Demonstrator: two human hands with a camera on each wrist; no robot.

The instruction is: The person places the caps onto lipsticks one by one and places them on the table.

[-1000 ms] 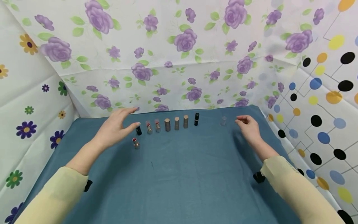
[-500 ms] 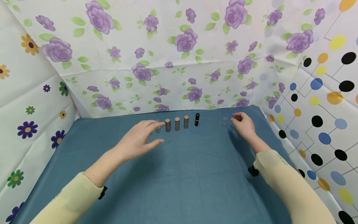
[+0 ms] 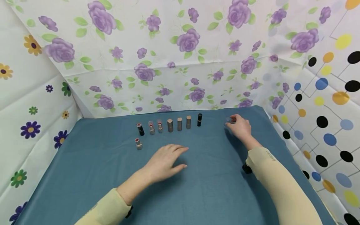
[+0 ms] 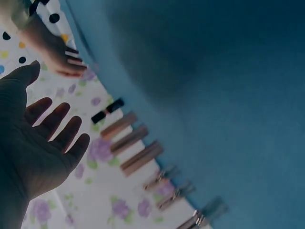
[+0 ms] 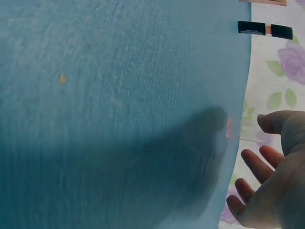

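Note:
My right hand [image 3: 240,127] reaches to a small clear lipstick cap [image 3: 227,119] at the back right of the blue cloth. In the right wrist view, the thumb and fingers of the right hand [image 5: 274,174] stand spread beside the faint cap [image 5: 229,128], apart from it. My left hand [image 3: 164,164] hovers over the middle of the cloth, fingers extended, holding nothing. Nearest on its left stands an uncapped lipstick [image 3: 138,144] with a red tip. Behind it is a black lipstick [image 3: 141,129] with a red top.
A back row holds two clear-capped lipsticks [image 3: 152,128], several brownish square tubes [image 3: 179,125] and a black tube [image 3: 199,120] with a metallic band. Flowered fabric [image 3: 168,62] hangs right behind the cloth [image 3: 197,187], with a dotted sheet [image 3: 323,125] on the right.
My left hand has moved right and nearer, away from the lipsticks at the left, uncovering them. The right hand has shifted left to the clear cap.

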